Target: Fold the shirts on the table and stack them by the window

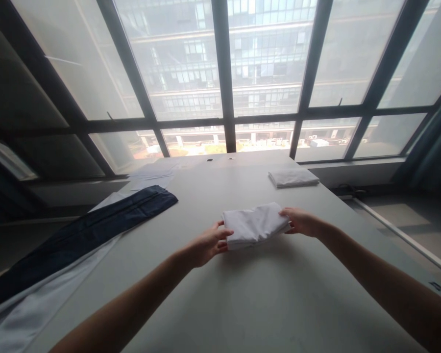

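Note:
A white folded cloth [256, 223], likely a garment, is held between my two hands over the middle of the white table [191, 304]. My left hand [210, 244] grips its left end, fingers spread along the edge and partly underneath. At the right end, my right hand [302, 221] pinches the layers, with the thumb side on top and other fingers below. The cloth's upper face is slightly wrinkled, and a shadow falls on the table beneath it. Farther back on the right lies another flat folded white cloth [293, 177], apart from both hands.
Dark navy trousers [132, 208] stretch along the table's left edge, over white fabric [66, 294]. Papers [152, 171] lie at the back left. Beyond the table's far edge are large windows with dark frames [224, 73]. A blue curtain [431, 142] hangs at right.

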### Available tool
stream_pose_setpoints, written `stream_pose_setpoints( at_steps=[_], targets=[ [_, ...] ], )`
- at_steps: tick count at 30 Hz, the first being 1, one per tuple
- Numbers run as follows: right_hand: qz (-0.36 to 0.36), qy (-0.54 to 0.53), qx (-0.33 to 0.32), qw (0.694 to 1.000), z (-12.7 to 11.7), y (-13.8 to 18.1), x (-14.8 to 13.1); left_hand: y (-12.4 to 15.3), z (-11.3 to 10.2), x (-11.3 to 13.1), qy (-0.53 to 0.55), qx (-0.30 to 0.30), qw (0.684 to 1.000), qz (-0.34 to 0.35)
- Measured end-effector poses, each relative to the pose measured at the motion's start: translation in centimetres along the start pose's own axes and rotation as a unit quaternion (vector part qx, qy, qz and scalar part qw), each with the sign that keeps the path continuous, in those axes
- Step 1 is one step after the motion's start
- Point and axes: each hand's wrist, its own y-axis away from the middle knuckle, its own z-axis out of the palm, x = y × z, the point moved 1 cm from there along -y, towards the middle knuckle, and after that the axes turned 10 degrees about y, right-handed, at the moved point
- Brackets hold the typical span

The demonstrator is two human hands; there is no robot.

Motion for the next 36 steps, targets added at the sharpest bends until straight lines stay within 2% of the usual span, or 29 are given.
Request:
stream_pose_setpoints(
  at_steps=[3, 6, 9, 13, 18, 20, 24, 28, 32, 36],
  targets=[
    [-0.017, -0.061, -0.029, 0.998, -1.3, 0.1, 0.6, -0.9, 1.2, -0.2, -0.005, 0.036, 0.999, 0.001],
    [-0.02, -0.131, -0.008, 0.991, -2.9, 0.0, 1.3, -3.1, 2.0, -0.1, 0.0, 0.066, 0.995, 0.069],
    [-0.061, -0.188, 0.078, 0.977, -5.0, -0.3, 1.5, -6.3, 3.6, 0.6, 0.019, 0.017, 0.988, 0.151],
    [-0.141, -0.219, 0.189, 0.947, -9.4, -1.4, 0.2, -10.9, 7.7, 2.7, -0.013, -0.025, 0.974, 0.225],
    [-0.216, -0.131, 0.399, 0.881, -17.0, -6.0, -3.1, -18.0, 14.0, 6.4, -0.064, -0.018, 0.951, 0.302],
    [-0.215, -0.11, 0.446, 0.862, -19.8, -8.8, -4.5, -21.3, 16.1, 7.8, -0.095, 0.006, 0.937, 0.335],
    [-0.227, -0.066, 0.483, 0.843, -23.9, -14.7, -6.0, -27.3, 18.8, 9.5, -0.195, 0.045, 0.905, 0.374],
    [-0.229, -0.03, 0.507, 0.83, -26.1, -19.8, -5.5, -32.0, 19.6, 9.3, -0.244, 0.06, 0.896, 0.366],
    [-0.226, -0.01, 0.515, 0.827, -27.1, -23.3, -4.2, -35.1, 19.9, 8.2, -0.303, 0.061, 0.879, 0.364],
    [-0.248, 0.055, 0.492, 0.833, -27.7, -25.0, -2.7, -36.5, 20.2, 6.6, -0.361, 0.073, 0.859, 0.356]
  ],
)
